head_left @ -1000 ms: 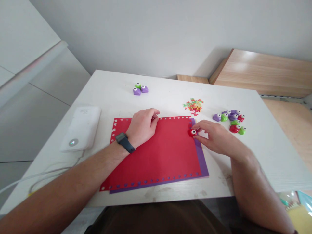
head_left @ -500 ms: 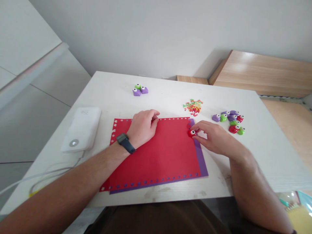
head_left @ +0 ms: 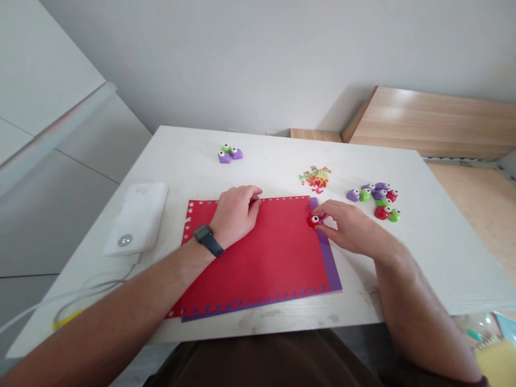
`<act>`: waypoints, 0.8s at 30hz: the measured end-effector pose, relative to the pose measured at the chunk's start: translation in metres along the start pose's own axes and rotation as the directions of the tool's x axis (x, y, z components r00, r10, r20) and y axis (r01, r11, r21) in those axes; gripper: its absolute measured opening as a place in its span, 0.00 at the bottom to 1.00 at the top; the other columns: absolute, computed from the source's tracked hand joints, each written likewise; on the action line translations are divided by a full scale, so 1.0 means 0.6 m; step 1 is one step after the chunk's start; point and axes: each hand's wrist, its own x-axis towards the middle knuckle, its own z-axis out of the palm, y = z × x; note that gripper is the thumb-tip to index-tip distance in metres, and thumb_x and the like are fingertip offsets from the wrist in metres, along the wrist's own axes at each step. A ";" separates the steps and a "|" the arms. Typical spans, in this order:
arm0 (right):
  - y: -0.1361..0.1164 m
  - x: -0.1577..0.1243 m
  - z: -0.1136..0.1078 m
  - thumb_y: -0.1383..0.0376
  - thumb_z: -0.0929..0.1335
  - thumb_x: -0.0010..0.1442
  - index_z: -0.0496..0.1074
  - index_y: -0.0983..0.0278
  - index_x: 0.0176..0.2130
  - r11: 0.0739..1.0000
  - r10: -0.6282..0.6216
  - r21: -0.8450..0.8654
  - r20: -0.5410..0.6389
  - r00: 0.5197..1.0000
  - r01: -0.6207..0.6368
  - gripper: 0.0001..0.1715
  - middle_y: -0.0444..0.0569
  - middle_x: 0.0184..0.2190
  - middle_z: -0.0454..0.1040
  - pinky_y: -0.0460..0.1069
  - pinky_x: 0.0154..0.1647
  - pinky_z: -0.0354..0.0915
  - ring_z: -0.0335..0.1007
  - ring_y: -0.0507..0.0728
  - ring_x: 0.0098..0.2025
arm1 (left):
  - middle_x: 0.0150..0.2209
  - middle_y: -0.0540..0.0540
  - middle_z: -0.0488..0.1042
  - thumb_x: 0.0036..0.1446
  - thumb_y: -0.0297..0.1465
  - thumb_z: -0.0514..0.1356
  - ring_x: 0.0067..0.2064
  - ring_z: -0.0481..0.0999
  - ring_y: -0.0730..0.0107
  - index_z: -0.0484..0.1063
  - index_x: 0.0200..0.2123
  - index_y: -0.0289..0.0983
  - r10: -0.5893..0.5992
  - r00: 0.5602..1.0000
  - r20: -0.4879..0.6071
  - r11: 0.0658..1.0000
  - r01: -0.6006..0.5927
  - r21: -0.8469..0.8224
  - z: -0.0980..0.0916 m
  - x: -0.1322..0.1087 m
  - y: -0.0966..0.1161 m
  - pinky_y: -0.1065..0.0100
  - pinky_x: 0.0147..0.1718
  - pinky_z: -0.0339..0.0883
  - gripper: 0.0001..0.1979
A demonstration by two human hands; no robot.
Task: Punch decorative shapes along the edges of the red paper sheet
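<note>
A red paper sheet (head_left: pixel 266 247) lies over a purple sheet (head_left: pixel 334 277), with small shapes punched along its top, left and bottom edges. My left hand (head_left: pixel 237 213), with a dark watch on the wrist, rests on the upper left of the red sheet. Its fingers are loosely bent, thumb apart, and no object shows in them. At the sheet's right edge, near the top corner, my right hand (head_left: pixel 349 226) grips a small red craft punch (head_left: pixel 312 221) between thumb and fingers. The punch has a round white top with a dark mark.
A heap of punched paper bits (head_left: pixel 316 178) lies behind the sheets. Several purple, green and red punches (head_left: pixel 379 194) stand at the right, and three more (head_left: pixel 230 154) at the back. A white power bank (head_left: pixel 139 217) with cables lies at the left of the table (head_left: pixel 278 156).
The view has shifted slightly. Both hands keep about the same places on the paper, and the red punch stays in my right hand at the right edge.
</note>
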 end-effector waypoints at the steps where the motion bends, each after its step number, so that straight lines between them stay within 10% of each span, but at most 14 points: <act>1: 0.000 0.001 0.000 0.68 0.70 0.68 0.75 0.59 0.49 1.000 -0.001 -0.003 0.003 1.000 0.001 0.10 0.51 0.46 0.81 0.57 0.52 0.72 0.78 0.62 0.48 | 0.45 0.42 0.83 0.67 0.28 0.58 0.48 0.80 0.53 0.75 0.50 0.38 0.004 1.000 -0.003 1.000 -0.004 0.001 0.001 0.000 -0.001 0.50 0.53 0.71 0.11; 24: 0.001 0.002 0.005 0.66 0.69 0.68 0.75 0.60 0.50 1.000 -0.003 -0.021 0.004 1.000 0.003 0.10 0.53 0.48 0.80 0.59 0.55 0.71 0.78 0.63 0.50 | 0.45 0.42 0.83 0.68 0.29 0.58 0.49 0.79 0.52 0.75 0.51 0.37 -0.012 1.000 -0.022 1.000 0.012 0.008 0.005 -0.001 0.002 0.50 0.54 0.70 0.11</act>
